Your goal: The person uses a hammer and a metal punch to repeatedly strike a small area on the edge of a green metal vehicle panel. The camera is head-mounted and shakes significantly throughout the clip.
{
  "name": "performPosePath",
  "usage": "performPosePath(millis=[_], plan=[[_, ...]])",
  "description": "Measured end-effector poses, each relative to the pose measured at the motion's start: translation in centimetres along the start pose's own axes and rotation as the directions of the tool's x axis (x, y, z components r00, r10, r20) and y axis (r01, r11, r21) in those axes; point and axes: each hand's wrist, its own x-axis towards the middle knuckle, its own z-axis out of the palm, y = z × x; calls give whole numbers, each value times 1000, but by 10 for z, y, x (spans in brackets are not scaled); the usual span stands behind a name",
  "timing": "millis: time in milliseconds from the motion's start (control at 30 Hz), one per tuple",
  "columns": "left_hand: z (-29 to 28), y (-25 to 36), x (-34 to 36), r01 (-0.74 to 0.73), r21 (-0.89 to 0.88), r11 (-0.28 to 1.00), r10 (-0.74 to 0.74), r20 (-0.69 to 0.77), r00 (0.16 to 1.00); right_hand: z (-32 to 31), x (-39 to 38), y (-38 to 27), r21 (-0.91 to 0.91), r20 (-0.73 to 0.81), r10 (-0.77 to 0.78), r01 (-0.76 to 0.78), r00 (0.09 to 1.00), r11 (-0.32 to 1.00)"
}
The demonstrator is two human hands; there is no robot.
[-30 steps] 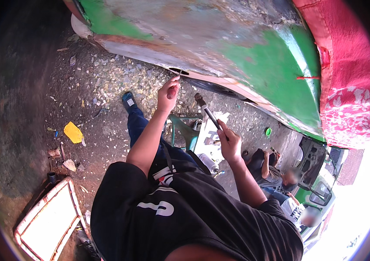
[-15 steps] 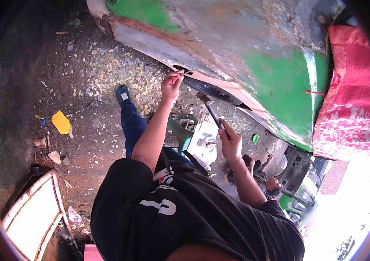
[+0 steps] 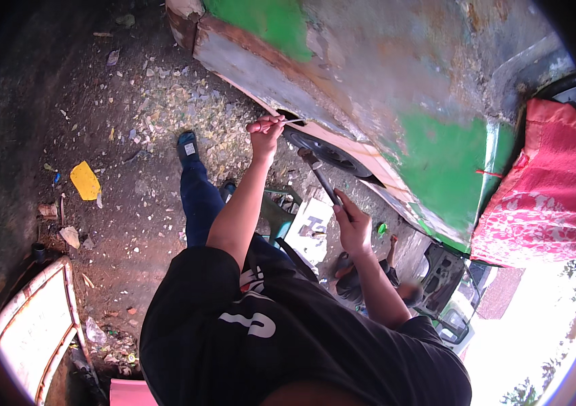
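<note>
My left hand (image 3: pixel 266 141) is closed around what looks like a screwdriver (image 3: pixel 255 126) with a reddish handle. Its thin shaft points right, with the tip at the lower edge of a worn green and grey vehicle body (image 3: pixel 362 81), by a dark opening above the wheel (image 3: pixel 328 153). Whether the tip touches the metal I cannot tell. A hammer (image 3: pixel 326 183) is gripped by the handle in my right hand (image 3: pixel 353 227). Its rusty head is raised below and right of the screwdriver, apart from it.
Paint chips and debris (image 3: pixel 186 108) litter the ground beside a yellow piece (image 3: pixel 85 181). A green plastic stool (image 3: pixel 276 215) and a white printed board (image 3: pixel 307 233) lie near my legs. Another person (image 3: pixel 362 281) is low down at the right. Red patterned cloth (image 3: pixel 535 196) hangs by the vehicle.
The view has shifted a little. The screwdriver's handle now shows beyond my left fist. The hammer has shifted slightly left and down in view, still in my right hand.
</note>
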Motion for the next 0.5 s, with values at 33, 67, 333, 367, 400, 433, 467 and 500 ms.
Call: performPosePath(millis=[33,67,333,367,400,433,467,500], plan=[[0,-1,2,-7,-21,1000,7,16,1000,-1,2,-3,-15,-2,-11,11,1000,1000],[-1,-3,2,-9,-40,999,11,29,1000,-2,2,-4,-30,-1,-17,17,1000,999],[-7,-14,8,-105,-69,992,114,161,980,-1,12,-7,-55,11,-24,25,1000,998],[-5,-13,7,-114,-68,991,125,188,974,0,12,-8,-57,15,-32,33,999,998],[-4,-12,4,-84,-74,994,97,203,974,0,13,-8,-59,19,-41,42,999,997],[-4,-10,2,-62,-48,997,71,197,978,0,13,-9,-61,24,-50,51,998,997],[-5,-9,2,-43,-23,999,47,190,981,0,15,-10,-56,35,-44,46,998,997],[-6,-8,1,-24,1,1000,23,183,983,0,16,-12,-52,46,-38,41,998,998]])
